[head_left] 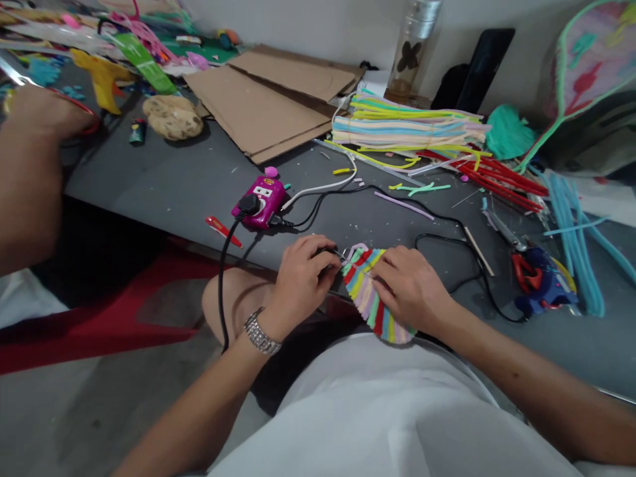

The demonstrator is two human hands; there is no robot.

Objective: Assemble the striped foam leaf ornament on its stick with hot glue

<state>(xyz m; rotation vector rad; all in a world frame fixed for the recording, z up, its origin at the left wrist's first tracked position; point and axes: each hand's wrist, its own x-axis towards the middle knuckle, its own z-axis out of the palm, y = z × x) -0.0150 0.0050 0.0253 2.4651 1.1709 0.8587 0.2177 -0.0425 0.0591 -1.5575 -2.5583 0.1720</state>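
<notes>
a: where is the striped fan (370, 291)?

b: at the near edge of the table (163, 185), partly over the lap. the right hand (410, 288) holds it there, fingers pressed together on top. the thumb is hidden, so i cannot tell if it pinches from below.

a: and the left hand (303, 278)?

b: curled tight around a small dark tool (332, 252), whose tip touches the fan's upper edge.

a: how would you do this well?

b: i'd say brace the left wrist on the table, keep the right fingers just beside the tip but not under it, and mind the black cable (447, 222) running close behind.

a: any containers?

b: one clear bottle (415, 46) with a silver cap, upright by the wall and well apart from the hands. it shows a dark butterfly shape. something brownish seems to sit at the bottom, but i cannot tell what.
</notes>
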